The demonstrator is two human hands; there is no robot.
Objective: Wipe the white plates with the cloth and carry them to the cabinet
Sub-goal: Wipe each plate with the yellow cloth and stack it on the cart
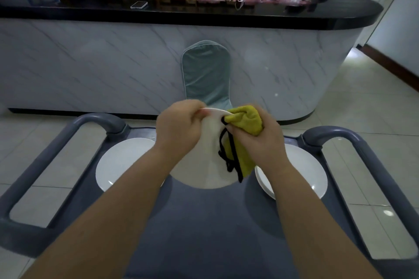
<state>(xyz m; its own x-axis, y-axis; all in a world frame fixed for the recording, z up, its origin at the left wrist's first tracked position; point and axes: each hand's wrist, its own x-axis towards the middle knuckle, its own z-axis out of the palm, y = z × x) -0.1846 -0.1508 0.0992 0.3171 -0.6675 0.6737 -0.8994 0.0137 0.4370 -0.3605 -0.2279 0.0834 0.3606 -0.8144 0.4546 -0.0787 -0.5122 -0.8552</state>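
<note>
Main risk is dropping the plate [204,165]. It's tilted up on edge and looks clear of the table [215,222], held by a single pinch at the top rim. Cloth [246,120] pressure from the right could lever it out of that pinch. If it falls, it lands between the left plate [122,161] and the right plates [301,170], probably chipping something.

Second risk: the cloth's black trim hangs loose across the plate's face, so it may drag or snag instead of wiping.

Left hand [179,127]: curled tight, fingers and thumb pinching the top rim.
Right hand [260,140]: closed round the bunched yellow cloth, pressing it on the plate's upper right edge.

No spare hand for a catch.

The left plate lies flat on the table. The right plates look like a stack of two. Can't tell which unit is the cabinet.
</note>
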